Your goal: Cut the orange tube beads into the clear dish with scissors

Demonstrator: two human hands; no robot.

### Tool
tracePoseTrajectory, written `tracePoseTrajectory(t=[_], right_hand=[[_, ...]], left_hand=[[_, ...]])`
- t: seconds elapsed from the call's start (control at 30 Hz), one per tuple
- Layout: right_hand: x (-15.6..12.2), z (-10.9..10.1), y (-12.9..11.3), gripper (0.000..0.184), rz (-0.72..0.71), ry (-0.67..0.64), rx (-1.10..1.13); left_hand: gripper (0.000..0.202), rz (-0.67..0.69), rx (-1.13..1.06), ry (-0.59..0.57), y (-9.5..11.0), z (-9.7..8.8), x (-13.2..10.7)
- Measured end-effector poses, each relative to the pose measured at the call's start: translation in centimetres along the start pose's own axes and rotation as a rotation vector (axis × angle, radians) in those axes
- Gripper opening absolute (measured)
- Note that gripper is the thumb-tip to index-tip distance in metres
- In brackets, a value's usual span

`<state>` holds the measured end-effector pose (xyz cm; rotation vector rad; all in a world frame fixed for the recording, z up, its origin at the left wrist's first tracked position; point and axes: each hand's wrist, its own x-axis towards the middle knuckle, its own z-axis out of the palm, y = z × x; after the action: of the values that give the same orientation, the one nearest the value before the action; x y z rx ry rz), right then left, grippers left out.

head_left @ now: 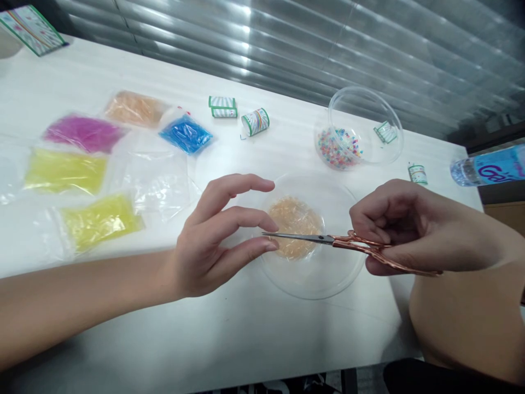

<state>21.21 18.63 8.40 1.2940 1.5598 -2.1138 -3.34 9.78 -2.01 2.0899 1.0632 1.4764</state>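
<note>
My right hand is closed around the copper-coloured handles of a pair of small scissors. The slim blades point left and look closed. Their tips reach between the thumb and a finger of my left hand, whose fingers are curved and apart. I cannot tell whether those fingertips touch the blades, and nothing else shows between them. Below the scissors stands a clear round bowl with a heap of thin, pale orange strands in it.
Behind, another clear bowl has multicoloured bits inside. Bags of yellow, purple, orange and blue material lie left, by clear empty bags. Curled paper pieces and a bottle are farther off.
</note>
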Motion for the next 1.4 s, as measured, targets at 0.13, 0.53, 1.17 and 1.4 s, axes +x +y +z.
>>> tracePoseTrajectory(t=[0.13,0.53,1.17,1.4], right_hand=[[0.0,0.1,-0.1,0.032,0.008,-0.002,0.015],[-0.1,0.4,0.0,0.033,0.016,0.014,0.041],[-3.2,-2.2,-0.2,0.041,0.179,0.110,-0.278],[-2.8,-2.3,0.8,0.040,0.134,0.051,-0.494]], left_hand=[[0.015,0.007,-0.016,0.008,-0.1,0.0,0.0],[0.017,-0.004,0.003,-0.009,0.0,0.0,0.0],[0.098,0.023,-0.154,0.016,-0.8,0.7,-0.2],[0.105,-0.035,-0.113,-0.044,-0.7,0.5,-0.3]])
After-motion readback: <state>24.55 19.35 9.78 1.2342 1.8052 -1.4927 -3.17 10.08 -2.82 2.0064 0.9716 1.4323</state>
